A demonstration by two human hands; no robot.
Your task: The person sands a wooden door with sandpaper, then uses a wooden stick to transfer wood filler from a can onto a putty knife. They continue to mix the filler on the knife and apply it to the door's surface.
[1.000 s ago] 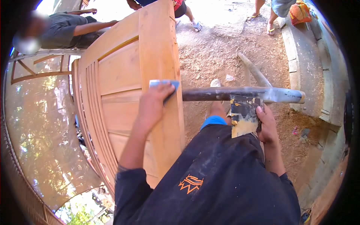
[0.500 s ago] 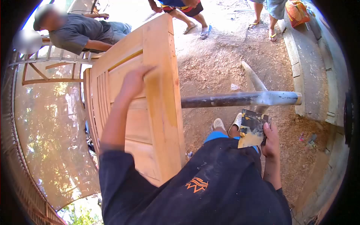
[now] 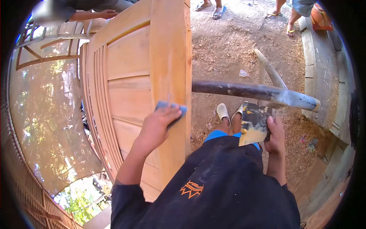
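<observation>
A pale wooden panelled door (image 3: 129,57) lies beside me on my left, its long side stile (image 3: 169,49) running away from my body. My left hand (image 3: 154,128) is closed on a flat grey-blue spreader (image 3: 182,112) and presses it against the stile. A thin pale streak shows on the wood just beyond the spreader. In my right hand (image 3: 276,133) is a dark square plate (image 3: 249,110), held away from the door near my waist. Beige putty (image 3: 253,136) covers its lower part, with yellowish smears higher up.
A dark pipe-like bar (image 3: 236,88) with a pale end juts out from under the door. Wood shavings (image 3: 228,49) cover the ground. Another person's arm (image 3: 91,15) is beyond the door, and other people's feet (image 3: 218,12) stand farther off. A concrete kerb (image 3: 324,84) runs along the right.
My left hand has moved along the stile towards my body, and the spreader now shows clearly. The view has tilted downwards. My right hand still holds the plate in much the same place.
</observation>
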